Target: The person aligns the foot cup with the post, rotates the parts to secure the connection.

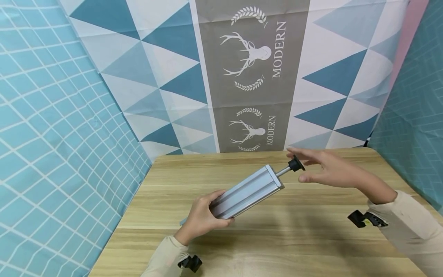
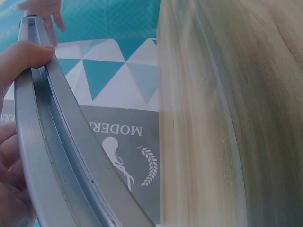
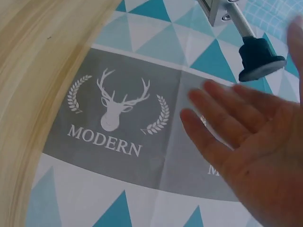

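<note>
A silvery aluminium profile (image 1: 247, 192) with lengthwise grooves is held up over the table, tilted with its right end higher. My left hand (image 1: 202, 217) grips it near its lower end, thumb on the near side and fingers over the far side. In the left wrist view the grooved profile (image 2: 28, 118) runs past the thumb. From its upper end sticks a metal rod bearing a black levelling foot (image 1: 295, 164) with a flat round base. My right hand (image 1: 328, 169) is beside that foot, fingers extended and thumb apart; in the right wrist view a gap shows between palm and foot (image 3: 260, 59).
Beneath both hands lies a wood-grain table (image 1: 263, 238). A patterned cloth (image 1: 173, 77) with triangles and deer heads hangs behind it. Blue tiled-print sheeting (image 1: 52, 134) closes off the left side, and a teal sheet (image 1: 412, 107) the right. Each wrist carries a small black camera mount (image 1: 190, 263).
</note>
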The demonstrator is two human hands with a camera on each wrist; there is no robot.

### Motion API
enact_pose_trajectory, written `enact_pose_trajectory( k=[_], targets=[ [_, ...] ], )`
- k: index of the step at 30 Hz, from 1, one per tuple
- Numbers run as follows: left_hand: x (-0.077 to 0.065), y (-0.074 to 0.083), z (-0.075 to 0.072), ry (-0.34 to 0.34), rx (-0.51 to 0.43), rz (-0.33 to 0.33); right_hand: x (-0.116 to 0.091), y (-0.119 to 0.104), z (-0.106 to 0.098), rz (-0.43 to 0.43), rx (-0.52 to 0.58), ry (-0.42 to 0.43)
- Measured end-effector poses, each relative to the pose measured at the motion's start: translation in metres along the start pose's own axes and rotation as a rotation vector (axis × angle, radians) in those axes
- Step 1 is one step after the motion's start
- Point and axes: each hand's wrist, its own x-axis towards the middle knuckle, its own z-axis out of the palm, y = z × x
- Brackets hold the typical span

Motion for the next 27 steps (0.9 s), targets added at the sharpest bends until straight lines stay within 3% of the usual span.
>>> enact_pose_trajectory(
  k=[5,9,12,20,23,27],
  targets=[
    [-0.0013,-0.0014,0.0,0.004,-0.001,-0.012,0.0005,0.0021,-0.0027,-0.211,-0.074,0.028],
    [-0.0016,-0.0016,0.0002,0.002,0.001,-0.006,0.0014,0.0029,-0.0044,-0.283,-0.124,0.064],
    [-0.0011,-0.0008,0.0001,0.002,0.0,-0.01,0.0015,0.0032,-0.0043,-0.253,-0.12,0.073],
    [0.0004,0.0007,0.0002,-0.01,-0.011,-0.005,0.0017,0.001,-0.0024,-0.049,-0.039,0.081],
    [0.0005,0.0002,0.0003,-0.012,-0.022,-0.004,0.0021,0.0016,-0.0018,-0.046,-0.02,0.07],
    [0.0005,0.0001,-0.0003,-0.011,-0.033,-0.027,0.0026,0.0029,-0.0022,-0.112,-0.04,0.041]
  ],
)
